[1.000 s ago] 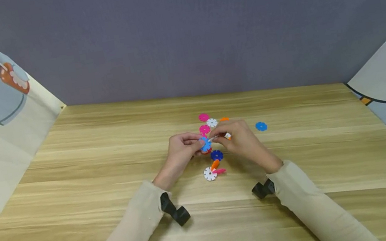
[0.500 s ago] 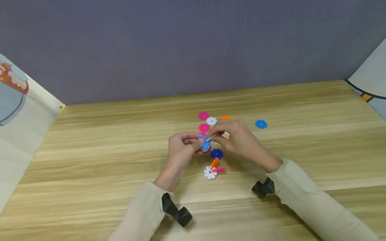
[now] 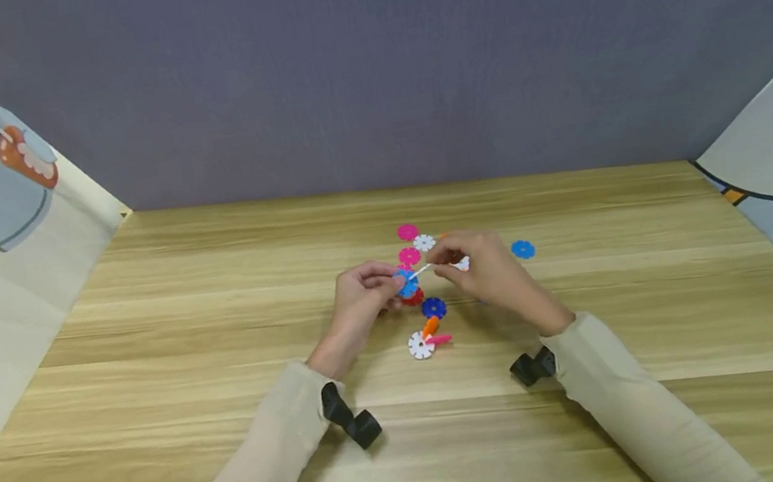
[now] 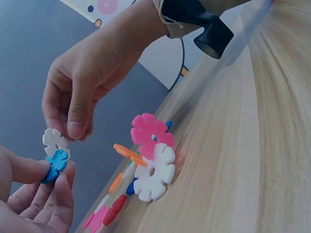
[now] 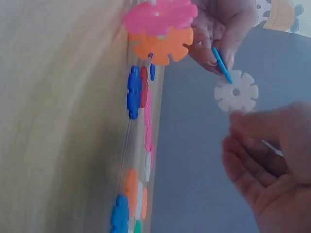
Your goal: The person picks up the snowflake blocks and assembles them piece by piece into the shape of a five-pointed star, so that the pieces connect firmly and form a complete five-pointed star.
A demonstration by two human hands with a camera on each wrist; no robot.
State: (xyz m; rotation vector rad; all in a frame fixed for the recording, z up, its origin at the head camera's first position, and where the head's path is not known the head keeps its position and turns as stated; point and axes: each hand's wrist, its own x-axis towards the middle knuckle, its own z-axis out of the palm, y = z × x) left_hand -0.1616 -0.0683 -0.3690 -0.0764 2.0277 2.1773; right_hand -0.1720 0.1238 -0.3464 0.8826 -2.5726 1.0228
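Between thumb and fingers, the left hand [image 3: 364, 302] pinches a light blue notched disc [image 3: 406, 283], also seen in the left wrist view [image 4: 57, 165]. A white notched disc [image 5: 236, 91] meets the blue one at an angle, edge to edge, and looks slotted into it. The right hand [image 3: 493, 270] has thumb and fingertips at the white disc's far edge; the right wrist view shows them pinching it. Both discs are held above the table. Nearer the body stands a joined group: a white disc [image 3: 420, 345], an orange disc [image 3: 431, 327] and a pink disc [image 3: 439, 340].
On the wooden table [image 3: 214, 302] lie a dark blue disc [image 3: 433, 308], a red disc [image 3: 413, 297], pink discs [image 3: 407, 232], a white disc [image 3: 424, 243] and, farther right, a blue disc [image 3: 523, 250]. More discs are partly behind the right hand. A grey wall [image 3: 359, 68] stands behind.
The right hand has shifted slightly right and away from the left hand's fingers, showing more of the white disc between them. The left hand has moved very little.
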